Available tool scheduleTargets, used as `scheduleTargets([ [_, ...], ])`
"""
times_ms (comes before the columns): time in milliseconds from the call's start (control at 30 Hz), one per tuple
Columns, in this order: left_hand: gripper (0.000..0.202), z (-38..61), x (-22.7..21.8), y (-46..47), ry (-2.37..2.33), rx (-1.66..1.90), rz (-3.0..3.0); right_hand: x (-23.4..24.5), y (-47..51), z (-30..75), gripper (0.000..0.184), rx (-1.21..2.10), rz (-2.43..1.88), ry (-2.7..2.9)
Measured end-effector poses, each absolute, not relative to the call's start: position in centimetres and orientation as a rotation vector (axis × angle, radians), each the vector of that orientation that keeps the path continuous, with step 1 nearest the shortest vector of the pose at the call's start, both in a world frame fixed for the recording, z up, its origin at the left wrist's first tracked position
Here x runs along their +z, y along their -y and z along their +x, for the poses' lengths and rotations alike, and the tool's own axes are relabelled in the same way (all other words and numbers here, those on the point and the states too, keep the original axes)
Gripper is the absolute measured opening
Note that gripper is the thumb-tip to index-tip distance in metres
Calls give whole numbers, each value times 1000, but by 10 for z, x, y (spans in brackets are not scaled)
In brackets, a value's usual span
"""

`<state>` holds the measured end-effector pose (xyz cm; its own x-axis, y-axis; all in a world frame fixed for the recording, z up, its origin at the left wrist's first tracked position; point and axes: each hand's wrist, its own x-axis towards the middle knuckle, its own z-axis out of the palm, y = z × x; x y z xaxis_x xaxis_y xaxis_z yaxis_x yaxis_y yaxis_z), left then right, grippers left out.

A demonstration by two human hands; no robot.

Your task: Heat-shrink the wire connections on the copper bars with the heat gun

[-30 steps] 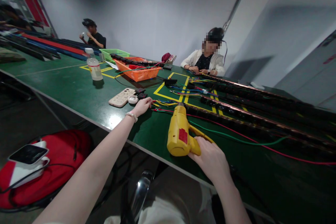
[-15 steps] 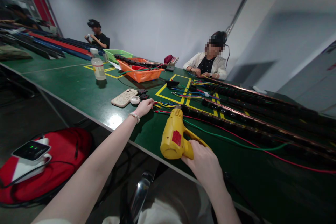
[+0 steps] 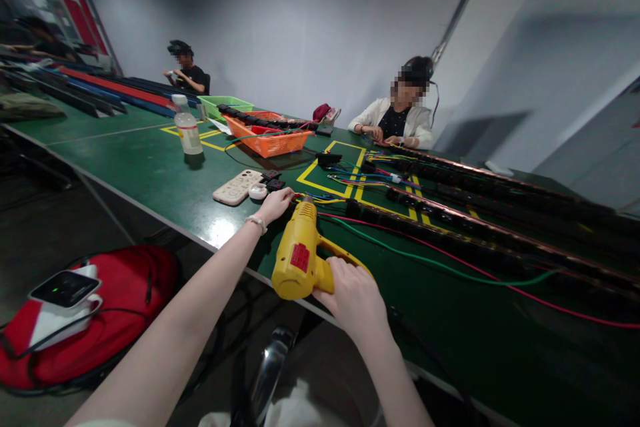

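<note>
The likeliest trouble is a scorched fingertip: the yellow heat gun [image 3: 295, 260] has its nozzle just beside the left hand [image 3: 277, 205], which seems to pinch the ends of the coloured wires [image 3: 327, 199], so a small slip, if the gun is hot, could burn skin or soften insulation. The right hand [image 3: 353, 293] is curled firmly around the gun's handle, nearer the bench [image 3: 125, 167] edge. Compared with a second ago, the gun has travelled leftward along the wires toward the left hand, which keeps its closed pinch beside the phone [image 3: 239, 187].
</note>
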<state>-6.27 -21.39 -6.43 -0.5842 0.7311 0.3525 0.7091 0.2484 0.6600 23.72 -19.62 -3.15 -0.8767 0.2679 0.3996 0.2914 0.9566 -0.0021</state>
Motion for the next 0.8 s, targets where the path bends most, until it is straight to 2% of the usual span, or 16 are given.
scheduleTargets([
  [467,29,-63,-63,217,-2334,1362,1430,-35,185,246,36,-10,-403,2755],
  [800,27,-65,-65,216,-2283,1395,1420,-38,154,275,40,-169,-426,2689],
])
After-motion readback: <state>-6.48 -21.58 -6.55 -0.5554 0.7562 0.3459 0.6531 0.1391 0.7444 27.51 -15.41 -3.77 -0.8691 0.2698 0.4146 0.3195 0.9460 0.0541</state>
